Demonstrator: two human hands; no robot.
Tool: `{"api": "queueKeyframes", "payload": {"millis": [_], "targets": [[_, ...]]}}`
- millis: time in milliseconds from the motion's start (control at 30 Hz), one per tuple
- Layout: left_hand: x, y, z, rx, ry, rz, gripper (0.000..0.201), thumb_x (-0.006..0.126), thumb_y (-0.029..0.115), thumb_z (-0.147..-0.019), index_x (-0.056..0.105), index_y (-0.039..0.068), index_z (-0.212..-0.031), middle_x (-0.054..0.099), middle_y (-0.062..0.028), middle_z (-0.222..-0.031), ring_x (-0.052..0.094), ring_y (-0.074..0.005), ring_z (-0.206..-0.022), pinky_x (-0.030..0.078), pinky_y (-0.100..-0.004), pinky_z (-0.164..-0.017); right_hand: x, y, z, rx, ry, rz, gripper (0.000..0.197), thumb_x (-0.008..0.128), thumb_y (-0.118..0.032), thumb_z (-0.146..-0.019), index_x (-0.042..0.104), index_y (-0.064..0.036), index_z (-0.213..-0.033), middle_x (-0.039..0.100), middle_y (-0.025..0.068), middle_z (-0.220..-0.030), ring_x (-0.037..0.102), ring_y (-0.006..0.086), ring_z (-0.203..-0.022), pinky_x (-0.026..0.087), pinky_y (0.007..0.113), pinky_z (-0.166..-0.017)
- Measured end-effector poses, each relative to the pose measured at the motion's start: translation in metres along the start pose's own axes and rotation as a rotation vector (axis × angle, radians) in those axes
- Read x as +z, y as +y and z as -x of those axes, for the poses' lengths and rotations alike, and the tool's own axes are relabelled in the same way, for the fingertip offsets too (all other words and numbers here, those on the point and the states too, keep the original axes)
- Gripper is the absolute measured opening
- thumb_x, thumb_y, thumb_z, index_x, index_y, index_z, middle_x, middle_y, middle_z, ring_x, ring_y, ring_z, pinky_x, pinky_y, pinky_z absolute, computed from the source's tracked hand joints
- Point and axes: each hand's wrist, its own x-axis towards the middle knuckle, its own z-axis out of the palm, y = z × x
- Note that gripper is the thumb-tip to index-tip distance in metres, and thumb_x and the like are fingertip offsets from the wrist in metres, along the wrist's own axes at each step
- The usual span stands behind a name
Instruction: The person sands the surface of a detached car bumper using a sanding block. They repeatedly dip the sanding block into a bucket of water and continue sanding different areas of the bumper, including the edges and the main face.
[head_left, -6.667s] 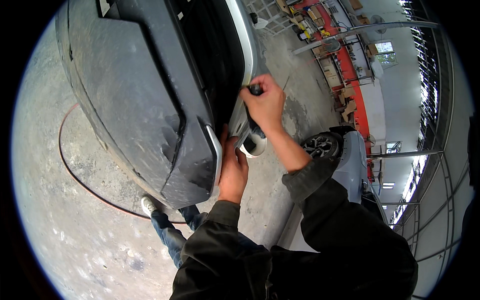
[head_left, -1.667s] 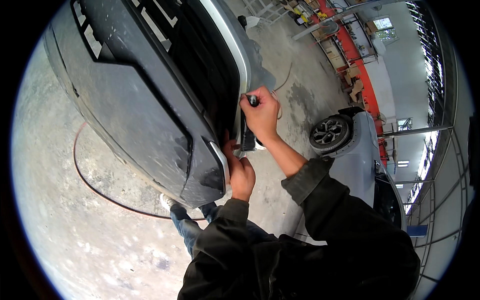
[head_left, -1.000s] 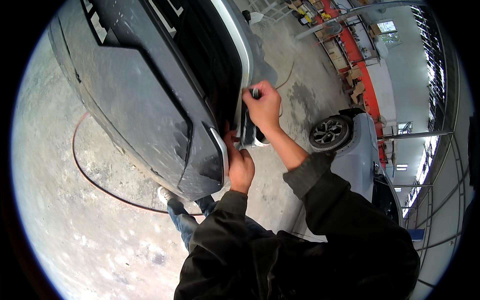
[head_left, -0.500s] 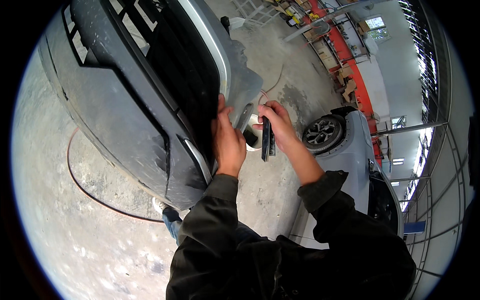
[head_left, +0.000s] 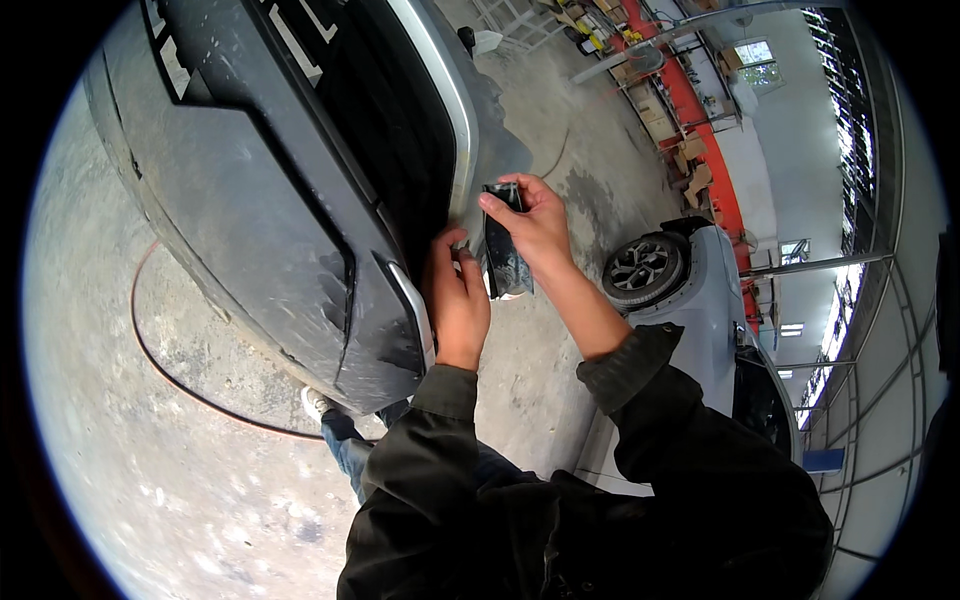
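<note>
A large grey car bumper (head_left: 250, 220) with dark grille openings and a silver trim strip fills the upper left. My left hand (head_left: 460, 305) lies at its right edge, beside the dark opening. Its fingers are loosely bent and apart, with nothing seen between them. In my right hand (head_left: 535, 225) is a flat, dark rectangular block (head_left: 508, 255), thumb across its upper end. The block's broad face, marked with pale smudges, is turned toward me. It hangs just right of my left fingers, and a whitish rounded thing (head_left: 510, 296) behind it is mostly hidden.
A silver car with a bare front wheel (head_left: 645, 270) stands at the right. A thin hose (head_left: 190, 395) curves over the concrete floor at the left, near a shoe (head_left: 314, 403). Shelves with boxes (head_left: 690, 150) line the far wall.
My right hand has turned the block from edge-on to broad face and brought it left. My left fingers have drawn down and bent. The bumper appears slightly further right.
</note>
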Motion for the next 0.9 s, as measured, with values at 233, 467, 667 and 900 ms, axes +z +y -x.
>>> {"api": "queueKeyframes", "payload": {"millis": [233, 467, 667, 900], "targets": [[-0.001, -0.006, 0.007, -0.001, -0.046, 0.024, 0.032, 0.052, 0.020, -0.105, 0.057, 0.000, -0.129, 0.066, -0.0182, -0.113, 0.065, -0.0286, -0.098, 0.052, -0.0380, -0.086, 0.017, -0.015, -0.002, 0.044, -0.016, 0.054, 0.024, 0.084, -0.017, -0.085, 0.069, -0.0015, -0.095, 0.064, -0.0032, -0.076, 0.056, 0.0053, -0.068, 0.048, 0.024, -0.062], [0.004, -0.023, 0.013, -0.058, 0.000, 0.101, 0.029, 0.052, 0.019, -0.105, 0.058, 0.000, -0.127, 0.069, -0.0158, -0.109, 0.067, -0.0254, -0.100, 0.052, -0.0366, -0.086, 0.022, -0.011, -0.008, 0.055, -0.010, 0.063, 0.023, 0.082, -0.021, -0.088, 0.069, -0.0024, -0.092, 0.062, -0.0036, -0.074, 0.054, 0.0055, -0.066, 0.045, 0.025, -0.060], [0.000, -0.020, 0.010, -0.076, -0.064, 0.201, 0.032, 0.058, 0.022, -0.104, 0.058, 0.002, -0.129, 0.070, -0.0129, -0.110, 0.066, -0.0200, -0.096, 0.051, -0.0329, -0.086, 0.017, -0.012, -0.006, 0.205, 0.013, 0.030, 0.031, 0.081, -0.030, -0.090, 0.067, -0.0031, -0.098, 0.061, -0.0027, -0.079, 0.054, 0.0064, -0.068, 0.044, 0.025, -0.060], [-0.005, -0.013, 0.009, -0.300, -0.167, 0.361, 0.034, 0.067, 0.023, -0.100, 0.062, 0.001, -0.127, 0.073, -0.0095, -0.102, 0.065, -0.0118, -0.095, 0.050, -0.0284, -0.086, 0.015, -0.010, 0.017, 0.189, -0.148, -0.149, 0.030, 0.076, -0.016, -0.090, 0.065, -0.0002, -0.113, 0.067, -0.0004, -0.092, 0.061, 0.0083, -0.078, 0.051, 0.025, -0.074]]}}
